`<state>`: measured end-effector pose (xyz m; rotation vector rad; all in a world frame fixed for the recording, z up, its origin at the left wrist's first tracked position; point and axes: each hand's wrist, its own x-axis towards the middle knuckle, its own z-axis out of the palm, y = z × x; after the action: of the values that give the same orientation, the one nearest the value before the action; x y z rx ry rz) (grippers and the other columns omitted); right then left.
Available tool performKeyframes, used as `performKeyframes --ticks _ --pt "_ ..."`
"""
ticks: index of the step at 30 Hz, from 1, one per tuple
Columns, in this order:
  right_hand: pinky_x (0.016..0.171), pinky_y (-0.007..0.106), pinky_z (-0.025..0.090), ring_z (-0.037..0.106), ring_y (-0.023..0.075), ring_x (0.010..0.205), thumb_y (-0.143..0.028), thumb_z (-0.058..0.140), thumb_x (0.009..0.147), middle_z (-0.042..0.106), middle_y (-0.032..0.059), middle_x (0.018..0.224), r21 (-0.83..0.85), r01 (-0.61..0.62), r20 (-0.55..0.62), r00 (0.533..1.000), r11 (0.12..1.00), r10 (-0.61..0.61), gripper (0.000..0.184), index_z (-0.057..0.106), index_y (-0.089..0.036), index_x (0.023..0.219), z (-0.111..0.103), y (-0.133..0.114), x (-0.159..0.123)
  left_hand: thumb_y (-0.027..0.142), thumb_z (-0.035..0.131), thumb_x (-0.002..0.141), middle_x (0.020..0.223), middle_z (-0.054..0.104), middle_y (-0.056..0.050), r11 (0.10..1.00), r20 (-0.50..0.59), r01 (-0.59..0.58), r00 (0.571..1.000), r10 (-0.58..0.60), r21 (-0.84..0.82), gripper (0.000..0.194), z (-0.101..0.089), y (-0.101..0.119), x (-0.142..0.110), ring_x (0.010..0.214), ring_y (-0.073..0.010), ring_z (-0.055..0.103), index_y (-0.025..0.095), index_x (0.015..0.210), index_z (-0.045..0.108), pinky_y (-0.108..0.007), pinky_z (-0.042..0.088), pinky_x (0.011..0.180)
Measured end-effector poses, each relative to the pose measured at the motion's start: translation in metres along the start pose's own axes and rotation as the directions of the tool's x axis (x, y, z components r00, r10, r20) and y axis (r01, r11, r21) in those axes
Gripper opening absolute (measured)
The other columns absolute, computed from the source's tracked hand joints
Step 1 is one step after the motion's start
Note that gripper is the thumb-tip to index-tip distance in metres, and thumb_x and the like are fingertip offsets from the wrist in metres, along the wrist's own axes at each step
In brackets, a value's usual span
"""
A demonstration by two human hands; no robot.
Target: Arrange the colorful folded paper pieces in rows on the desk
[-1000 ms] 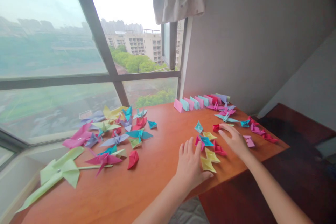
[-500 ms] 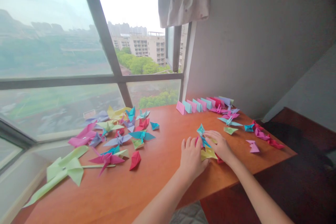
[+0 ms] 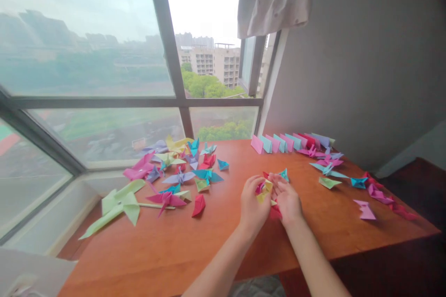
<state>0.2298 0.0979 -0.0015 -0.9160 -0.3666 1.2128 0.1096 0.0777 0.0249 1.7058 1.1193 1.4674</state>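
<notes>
My left hand point(image 3: 255, 202) is curled around a small bunch of folded paper pieces above the table. A yellow folded paper piece point(image 3: 265, 191) shows between its thumb and fingers, with magenta and red paper beside it. My right hand point(image 3: 288, 198) is turned palm up against the bunch, its fingers stretched out and lightly cupped. Red folded paper point(image 3: 275, 211) shows below, between the two hands. Just beyond the right fingertips stands a blue folded paper piece point(image 3: 285, 175). My fingers hide part of the bunch.
Colourful paper cranes point(image 3: 179, 177) and a green paper pinwheel point(image 3: 121, 202) lie at the left of the wooden table point(image 3: 156, 253). Folded cards point(image 3: 272, 144) stand in a row at the back right. More folded pieces point(image 3: 365, 209) lie along the right side, by the wall.
My hands have drawn together around the paper pieces, and my right palm has turned up. The yellow piece is now in my left hand. The view has swung left.
</notes>
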Motion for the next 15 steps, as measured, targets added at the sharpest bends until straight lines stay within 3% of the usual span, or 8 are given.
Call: performKeyframes --ticks 4,8,11,13,15 --pt "0.089 0.039 0.055 0.069 0.0210 0.100 -0.022 0.062 0.067 0.075 0.0039 0.098 0.049 -0.025 0.098 0.995 0.998 0.020 0.020 0.065 -0.023 0.086 0.064 0.025 -0.001 0.006 0.059 0.075 0.119 0.063 -0.009 0.999 -0.206 0.032 0.978 -0.029 0.012 0.036 -0.049 0.004 0.014 0.119 -0.0241 0.056 0.021 0.108 0.062 -0.043 0.046 0.104" --pt "0.090 0.042 0.054 0.067 0.0228 0.102 -0.024 0.060 0.065 0.074 0.0047 0.097 0.065 -0.029 0.279 0.960 0.997 0.010 0.022 0.062 -0.023 0.087 0.151 0.054 -0.006 0.017 0.061 0.082 0.122 0.063 -0.009 0.982 -0.340 0.028 0.940 0.037 0.185 0.031 -0.119 0.014 0.038 0.121 -0.0250 0.055 0.021 0.113 0.062 -0.045 0.042 0.107" --pt "0.087 0.040 0.054 0.067 0.0231 0.100 -0.023 0.061 0.063 0.074 0.0061 0.097 0.060 -0.045 0.357 0.934 0.997 0.021 0.024 0.063 -0.021 0.088 0.208 0.070 -0.012 0.025 0.062 0.082 0.120 0.064 -0.009 0.934 -0.436 0.092 0.897 0.074 0.346 0.034 -0.175 0.014 0.053 0.117 -0.0257 0.058 0.019 0.116 0.061 -0.045 0.042 0.106" --pt "0.086 0.038 0.053 0.067 0.0223 0.099 -0.023 0.061 0.063 0.073 0.0062 0.098 0.057 -0.050 0.395 0.918 0.997 0.023 0.025 0.064 -0.020 0.087 0.233 0.075 -0.016 0.029 0.063 0.081 0.119 0.064 -0.010 0.877 -0.473 0.169 0.878 0.073 0.450 0.040 -0.208 0.010 0.058 0.115 -0.0273 0.059 0.018 0.119 0.060 -0.045 0.044 0.104" --pt "0.087 0.036 0.053 0.066 0.0214 0.099 -0.023 0.062 0.063 0.073 0.0055 0.100 0.050 -0.042 0.419 0.908 0.998 0.017 0.025 0.065 -0.020 0.088 0.242 0.073 -0.019 0.032 0.061 0.081 0.120 0.064 -0.012 0.832 -0.490 0.239 0.871 0.045 0.501 0.042 -0.235 0.003 0.056 0.113 -0.0290 0.060 0.017 0.120 0.060 -0.045 0.045 0.102"
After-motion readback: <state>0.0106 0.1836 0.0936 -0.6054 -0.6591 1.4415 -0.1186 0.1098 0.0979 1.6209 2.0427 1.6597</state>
